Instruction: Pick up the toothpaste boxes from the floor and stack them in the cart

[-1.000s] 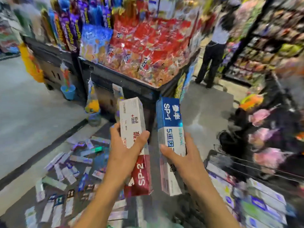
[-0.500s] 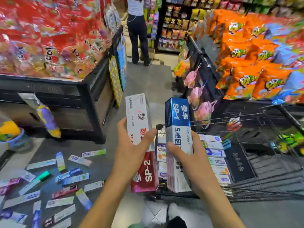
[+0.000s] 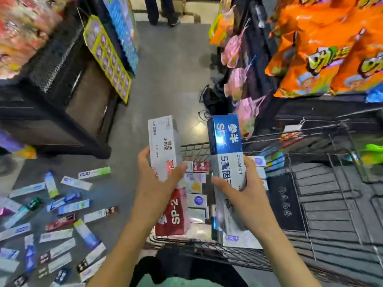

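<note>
Head view: left hand (image 3: 157,183) grips the red box (image 3: 167,175), right hand (image 3: 244,195) the blue box (image 3: 227,162), both above the cart (image 3: 310,204); carrying step, next lower them onto the stack (image 3: 196,201), more boxes on floor (image 3: 62,214)

White-and-red toothpaste box (image 3: 165,162), blue-and-white box (image 3: 227,154), orange snack bags (image 3: 323,48)

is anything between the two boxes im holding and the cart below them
Nothing visible blocks them. The left hand grips the white and red box, the right hand the blue and white box, both above the open-topped cart. Below lie only stacked boxes.
</note>
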A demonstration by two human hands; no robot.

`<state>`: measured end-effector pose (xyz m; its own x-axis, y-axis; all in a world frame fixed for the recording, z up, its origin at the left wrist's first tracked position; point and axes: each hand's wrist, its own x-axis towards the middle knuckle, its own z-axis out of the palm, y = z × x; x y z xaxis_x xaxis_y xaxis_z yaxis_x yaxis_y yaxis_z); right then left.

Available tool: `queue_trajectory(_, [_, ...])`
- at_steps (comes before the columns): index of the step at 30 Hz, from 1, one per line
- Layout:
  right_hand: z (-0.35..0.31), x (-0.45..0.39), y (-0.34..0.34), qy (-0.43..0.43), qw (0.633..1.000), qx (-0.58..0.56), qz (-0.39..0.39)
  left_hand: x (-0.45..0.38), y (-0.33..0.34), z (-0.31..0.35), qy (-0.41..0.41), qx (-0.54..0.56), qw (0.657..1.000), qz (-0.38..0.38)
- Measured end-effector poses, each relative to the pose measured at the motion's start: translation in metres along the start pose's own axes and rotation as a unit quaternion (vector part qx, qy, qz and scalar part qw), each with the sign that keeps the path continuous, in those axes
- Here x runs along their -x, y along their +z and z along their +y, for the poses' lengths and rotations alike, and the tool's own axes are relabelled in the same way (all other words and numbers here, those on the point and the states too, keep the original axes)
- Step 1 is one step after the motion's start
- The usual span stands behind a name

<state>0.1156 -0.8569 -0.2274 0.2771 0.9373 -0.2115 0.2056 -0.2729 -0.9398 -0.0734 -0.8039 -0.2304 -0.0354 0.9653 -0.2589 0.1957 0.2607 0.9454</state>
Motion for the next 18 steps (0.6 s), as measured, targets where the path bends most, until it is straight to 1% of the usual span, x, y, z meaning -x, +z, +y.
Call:
queue_trajectory(2, [0.019,-0.024,-0.004,0.017,1.000,0.010,0.001,-0.022,0.017,-0.015,-0.030,-0.042,0.999,-0.007])
queue_trajectory(5, [0.051,-0.057,0.000,0.043,0.999,0.014,0.001,-0.060,0.033,-0.052,-0.045,-0.111,0.992,-0.036])
queue_trajectory(8, [0.089,-0.083,0.004,0.062,0.998,0.021,0.011,-0.098,0.038,-0.098,-0.035,-0.185,0.977,-0.099])
queue_trajectory(10, [0.117,-0.096,0.005,0.077,0.997,0.030,0.002,-0.122,0.040,-0.129,-0.019,-0.252,0.955,-0.154])
queue_trajectory(12, [0.146,-0.107,0.005,0.090,0.995,0.038,-0.011,-0.146,0.044,-0.164,0.020,-0.334,0.920,-0.206])
queue_trajectory(15, [0.183,-0.117,0.008,0.099,0.993,0.067,-0.021,-0.176,0.056,-0.209,0.095,-0.456,0.836,-0.290])
queue_trajectory(17, [0.203,-0.120,0.010,0.107,0.991,0.073,-0.029,-0.191,0.067,-0.230,0.133,-0.516,0.785,-0.315])
queue_trajectory(18, [0.212,-0.121,0.011,0.108,0.991,0.075,-0.033,-0.198,0.072,-0.239,0.142,-0.530,0.771,-0.322])
